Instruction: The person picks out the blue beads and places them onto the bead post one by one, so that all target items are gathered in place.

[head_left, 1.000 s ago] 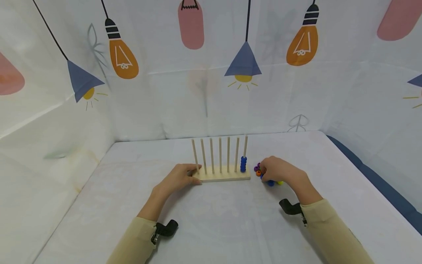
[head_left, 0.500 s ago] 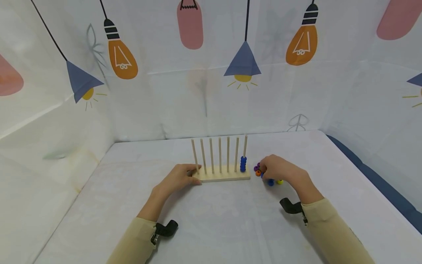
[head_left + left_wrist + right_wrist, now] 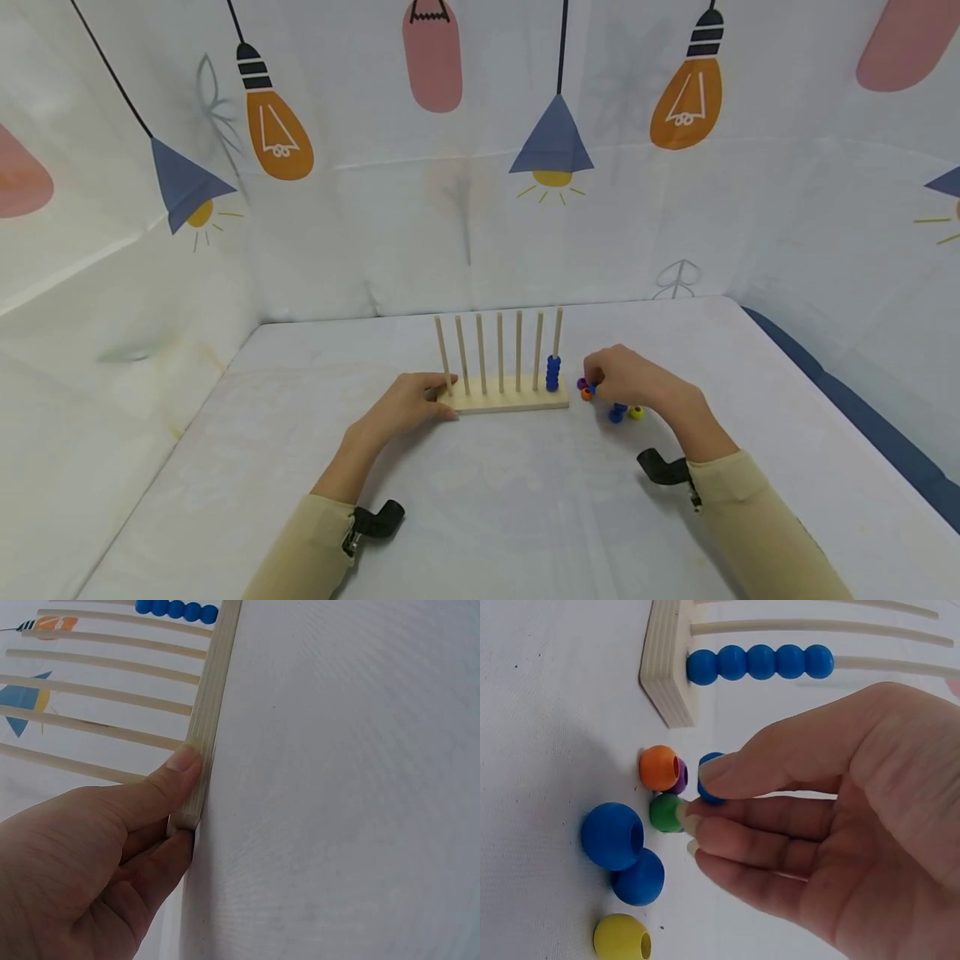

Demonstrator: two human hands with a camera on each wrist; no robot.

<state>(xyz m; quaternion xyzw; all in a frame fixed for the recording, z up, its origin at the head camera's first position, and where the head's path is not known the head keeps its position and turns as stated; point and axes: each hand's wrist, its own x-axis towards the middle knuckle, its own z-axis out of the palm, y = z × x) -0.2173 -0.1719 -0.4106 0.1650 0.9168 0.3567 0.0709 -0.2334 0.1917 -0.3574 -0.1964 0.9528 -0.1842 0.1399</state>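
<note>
A creased, smooth backdrop (image 3: pixel 360 237) printed with lamps rises behind the desk (image 3: pixel 480 508), whose white covering shows soft wrinkles. On it stands a pale wooden peg rack (image 3: pixel 510 406): a flat oblong base, faintly striped along its edges, with seven slim round rods. The left hand (image 3: pixel 408 402) has its grip clamped on the base's left end. The right hand (image 3: pixel 628 375) has thumb and fingers closed on a glossy blue bead (image 3: pixel 714 757), near the base's right end. Five rounded blue beads (image 3: pixel 553 375) fill the rightmost rod's lower part. Nearby lie drilled loose beads (image 3: pixel 613 835): blue, yellow, orange, green, purple.
</note>
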